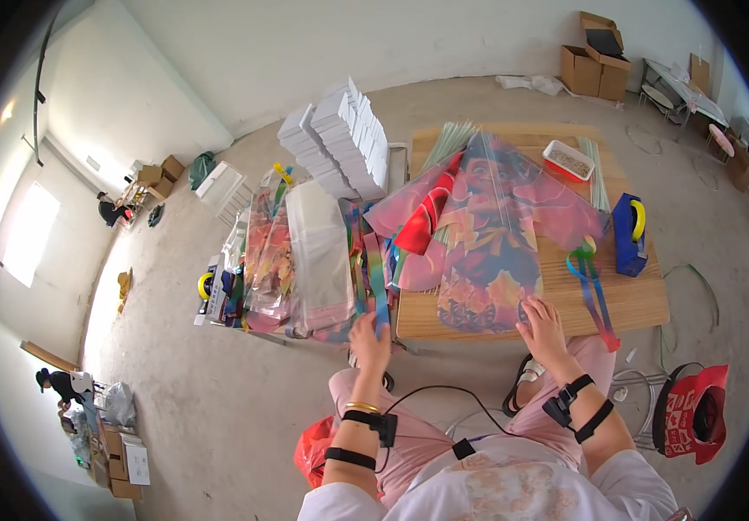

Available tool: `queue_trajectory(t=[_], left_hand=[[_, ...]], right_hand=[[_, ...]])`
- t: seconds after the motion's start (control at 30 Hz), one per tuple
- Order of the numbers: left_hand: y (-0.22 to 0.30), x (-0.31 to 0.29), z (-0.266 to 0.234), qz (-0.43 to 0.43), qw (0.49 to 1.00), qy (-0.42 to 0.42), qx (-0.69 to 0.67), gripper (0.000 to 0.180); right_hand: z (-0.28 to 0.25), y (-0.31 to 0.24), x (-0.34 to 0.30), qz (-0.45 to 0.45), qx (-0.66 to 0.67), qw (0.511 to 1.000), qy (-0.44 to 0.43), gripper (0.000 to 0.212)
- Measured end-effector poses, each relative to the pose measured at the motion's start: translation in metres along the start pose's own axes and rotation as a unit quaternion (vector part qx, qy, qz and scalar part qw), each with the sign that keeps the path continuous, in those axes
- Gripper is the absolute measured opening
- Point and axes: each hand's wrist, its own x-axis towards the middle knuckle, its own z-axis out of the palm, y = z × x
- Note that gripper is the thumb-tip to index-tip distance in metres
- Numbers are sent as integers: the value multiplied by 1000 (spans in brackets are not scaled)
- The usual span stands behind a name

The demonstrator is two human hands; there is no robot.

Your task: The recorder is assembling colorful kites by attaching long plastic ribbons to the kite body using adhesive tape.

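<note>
My left hand [370, 343] is at the near edge of the tables, fingers closed round the lower end of a multicoloured ribbon [374, 269]. My right hand [544, 332] rests with fingers spread on the near right corner of a thin printed kite sheet [489, 252]. That colourful, see-through sheet lies over the wooden table [566, 300], its pink side pieces fanning out to both sides. A red folded piece [428, 217] lies across its left part. Another rainbow ribbon [596, 295] hangs from the right side, trailing over the table's near edge.
Stacked white paper bundles [348, 143], clear plastic sleeves [318, 260] and printed packets fill the left table. A blue tape dispenser [629, 234], thin rods [596, 169] and a red-and-white tray [568, 161] are at right. A red bag [692, 412] hangs beside me. Two people work far left.
</note>
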Motion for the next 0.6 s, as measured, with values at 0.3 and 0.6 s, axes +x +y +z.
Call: queue_trajectory(t=[0.3, 0.6], left_hand=[[-33, 63, 18, -165, 975, -148, 31, 48], [-31, 55, 31, -195, 954, -158, 165, 57]], right_hand=[[-2, -29, 11, 12, 50, 999, -11, 38], [2, -42, 22, 1, 67, 998, -20, 29]])
